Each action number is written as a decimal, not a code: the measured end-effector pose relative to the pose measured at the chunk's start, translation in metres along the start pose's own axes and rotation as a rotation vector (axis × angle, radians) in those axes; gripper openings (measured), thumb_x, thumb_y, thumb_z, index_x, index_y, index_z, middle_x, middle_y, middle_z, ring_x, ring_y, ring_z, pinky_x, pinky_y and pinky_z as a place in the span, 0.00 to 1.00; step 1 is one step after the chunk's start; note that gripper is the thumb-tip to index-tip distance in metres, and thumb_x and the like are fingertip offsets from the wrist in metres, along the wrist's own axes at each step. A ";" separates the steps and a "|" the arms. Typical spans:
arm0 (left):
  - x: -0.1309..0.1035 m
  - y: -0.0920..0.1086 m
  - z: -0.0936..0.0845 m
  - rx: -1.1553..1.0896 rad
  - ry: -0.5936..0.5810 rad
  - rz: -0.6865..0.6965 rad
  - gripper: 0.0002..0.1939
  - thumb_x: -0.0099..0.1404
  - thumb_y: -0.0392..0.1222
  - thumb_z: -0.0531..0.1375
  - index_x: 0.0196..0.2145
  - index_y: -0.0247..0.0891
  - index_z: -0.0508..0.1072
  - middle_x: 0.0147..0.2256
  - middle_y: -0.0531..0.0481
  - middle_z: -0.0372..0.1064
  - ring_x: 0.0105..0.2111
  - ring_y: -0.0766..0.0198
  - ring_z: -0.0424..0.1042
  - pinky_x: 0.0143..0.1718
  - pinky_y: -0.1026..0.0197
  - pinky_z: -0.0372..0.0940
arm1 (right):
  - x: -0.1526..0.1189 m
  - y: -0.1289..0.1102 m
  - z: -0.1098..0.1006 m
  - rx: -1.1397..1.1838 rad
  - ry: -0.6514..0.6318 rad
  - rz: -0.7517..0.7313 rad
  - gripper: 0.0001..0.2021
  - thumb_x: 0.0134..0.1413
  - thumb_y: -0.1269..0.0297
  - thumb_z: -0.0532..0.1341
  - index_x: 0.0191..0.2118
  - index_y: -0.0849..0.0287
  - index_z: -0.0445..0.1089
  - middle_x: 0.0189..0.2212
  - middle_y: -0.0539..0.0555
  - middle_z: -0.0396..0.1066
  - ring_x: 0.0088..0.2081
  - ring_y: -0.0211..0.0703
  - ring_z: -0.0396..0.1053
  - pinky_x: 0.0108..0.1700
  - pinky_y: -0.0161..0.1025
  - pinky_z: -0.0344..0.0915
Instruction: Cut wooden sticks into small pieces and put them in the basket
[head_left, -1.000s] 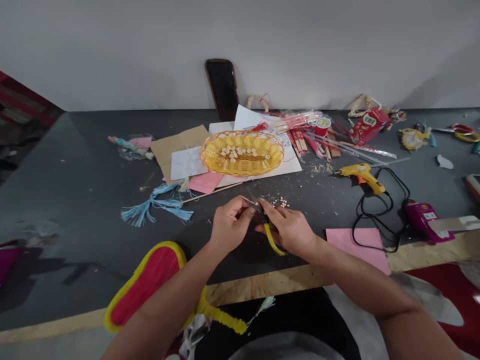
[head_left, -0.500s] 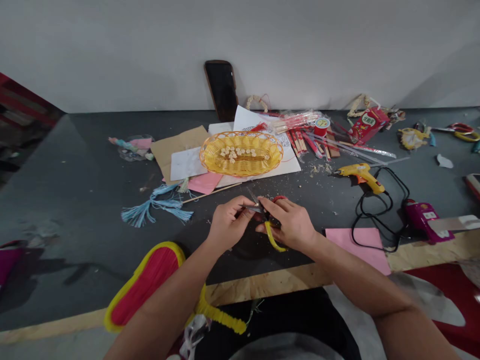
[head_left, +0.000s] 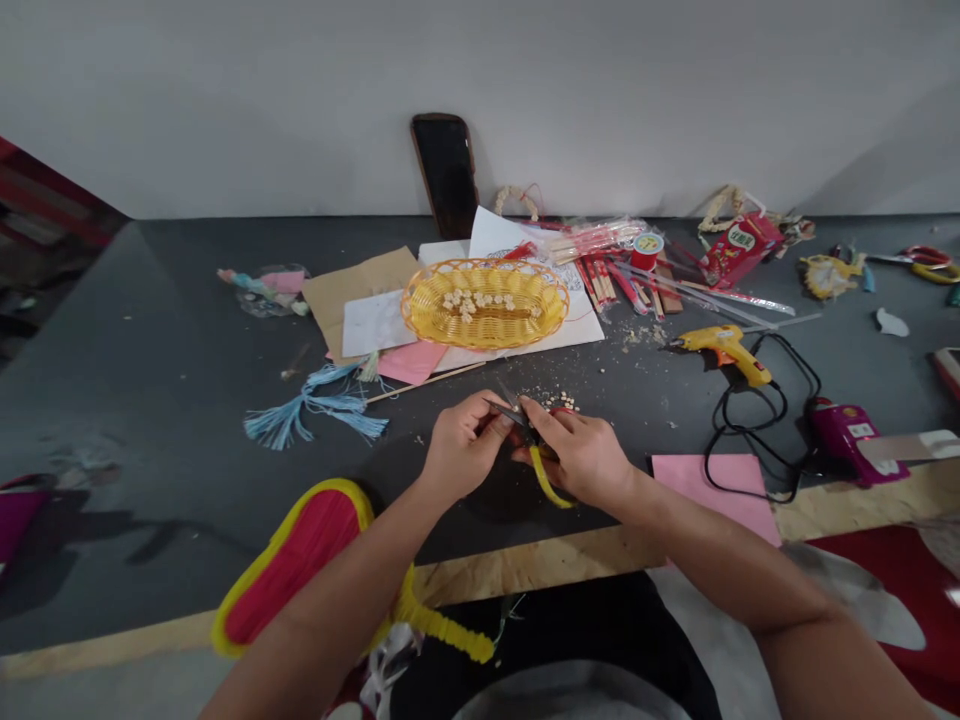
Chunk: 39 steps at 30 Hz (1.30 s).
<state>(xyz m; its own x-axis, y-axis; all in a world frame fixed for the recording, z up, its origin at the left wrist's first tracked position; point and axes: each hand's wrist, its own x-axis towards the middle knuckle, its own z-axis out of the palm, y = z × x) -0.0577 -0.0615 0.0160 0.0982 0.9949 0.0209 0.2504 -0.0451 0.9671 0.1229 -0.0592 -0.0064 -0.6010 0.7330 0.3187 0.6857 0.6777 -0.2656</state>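
My right hand (head_left: 586,455) is closed on a pair of scissors (head_left: 548,478) with a yellow handle loop and a red one; the blades point up and left. Fingers and thumb of my left hand (head_left: 463,448) are pinched together beside the blades, and what they hold is hidden or too small to name. Small pale bits (head_left: 564,399) lie on the dark table just beyond my right hand. Farther back, a yellow woven basket (head_left: 487,330) holds several small cream-coloured pieces.
Papers (head_left: 373,325) lie under the basket, and blue tassels (head_left: 304,415) are to the left. On the right are a yellow glue gun (head_left: 724,348), its black cable and pink paper (head_left: 716,490). A red-and-yellow sole-shaped item (head_left: 296,565) sits near my left forearm. A phone (head_left: 445,175) leans on the wall.
The scissor blades have closed somewhat and shifted slightly between my hands. More of the pale bits beyond my right hand show. Both hands stay in nearly the same place.
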 end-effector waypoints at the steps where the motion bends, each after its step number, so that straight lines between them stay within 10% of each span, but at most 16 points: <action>1: 0.000 -0.001 0.000 0.004 0.010 0.001 0.07 0.61 0.40 0.57 0.27 0.35 0.70 0.22 0.52 0.70 0.23 0.65 0.72 0.25 0.66 0.65 | 0.000 0.000 0.000 0.010 0.001 0.000 0.28 0.62 0.51 0.55 0.60 0.67 0.61 0.32 0.58 0.74 0.32 0.44 0.72 0.34 0.37 0.66; 12: 0.001 -0.002 -0.004 0.163 0.042 0.066 0.09 0.63 0.41 0.56 0.28 0.35 0.71 0.24 0.51 0.74 0.24 0.66 0.73 0.26 0.67 0.65 | 0.003 0.002 -0.006 0.354 -0.083 0.085 0.27 0.61 0.53 0.57 0.61 0.62 0.58 0.32 0.53 0.74 0.27 0.37 0.70 0.32 0.32 0.63; 19: 0.001 -0.004 -0.001 0.266 0.112 0.180 0.07 0.62 0.38 0.57 0.31 0.35 0.74 0.31 0.49 0.77 0.28 0.67 0.74 0.29 0.68 0.66 | 0.006 0.007 -0.009 0.241 -0.004 0.093 0.28 0.58 0.48 0.58 0.58 0.60 0.63 0.41 0.58 0.74 0.40 0.46 0.72 0.42 0.37 0.66; 30: 0.003 -0.007 -0.001 0.253 0.113 0.103 0.07 0.61 0.38 0.56 0.28 0.36 0.73 0.27 0.52 0.76 0.26 0.66 0.73 0.29 0.67 0.66 | 0.002 0.006 -0.002 0.204 -0.107 0.119 0.27 0.60 0.50 0.57 0.59 0.60 0.62 0.32 0.55 0.75 0.30 0.41 0.72 0.34 0.33 0.63; 39: 0.001 -0.005 -0.001 0.269 0.106 0.087 0.08 0.62 0.41 0.57 0.28 0.36 0.73 0.25 0.52 0.74 0.25 0.68 0.70 0.29 0.67 0.64 | 0.006 0.006 -0.015 0.826 -0.157 0.211 0.22 0.61 0.51 0.56 0.54 0.61 0.68 0.29 0.49 0.68 0.26 0.33 0.61 0.30 0.30 0.58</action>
<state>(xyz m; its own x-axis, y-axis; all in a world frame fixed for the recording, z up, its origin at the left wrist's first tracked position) -0.0595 -0.0598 0.0109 0.0329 0.9894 0.1413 0.4931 -0.1390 0.8588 0.1294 -0.0512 0.0074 -0.5861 0.8068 0.0749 0.3084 0.3076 -0.9001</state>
